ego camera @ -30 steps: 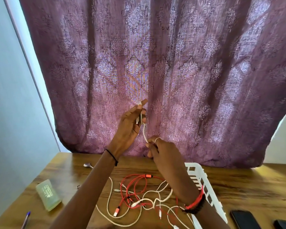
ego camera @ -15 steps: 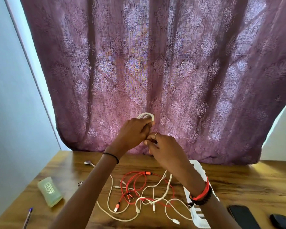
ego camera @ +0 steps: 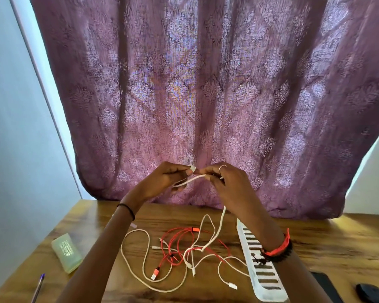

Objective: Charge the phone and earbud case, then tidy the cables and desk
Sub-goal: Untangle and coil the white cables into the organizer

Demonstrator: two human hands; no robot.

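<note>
Above the wooden desk point(ego camera: 315, 239) both hands hold one white cable point(ego camera: 194, 179). My left hand point(ego camera: 166, 180) pinches its plug end and a folded stretch of it. My right hand point(ego camera: 225, 180), with a ring on one finger, grips the cable just right of that, and the cable drops from it to the desk. Below lies a tangle of red cables point(ego camera: 177, 243) and more white cables point(ego camera: 140, 259). A dark phone point(ego camera: 325, 285) shows at the lower right, partly behind my right arm. A small dark rounded object point(ego camera: 370, 293) sits beside it.
A white slotted basket point(ego camera: 258, 265) stands right of the tangle. A pale green case point(ego camera: 67, 252) and a pen point(ego camera: 38, 285) lie at the left of the desk. A purple patterned curtain point(ego camera: 206, 95) hangs behind the desk.
The hands have dropped a little and drawn apart. The small loop held over my left hand half a second ago is now pulled into a flatter stretch between both hands.
</note>
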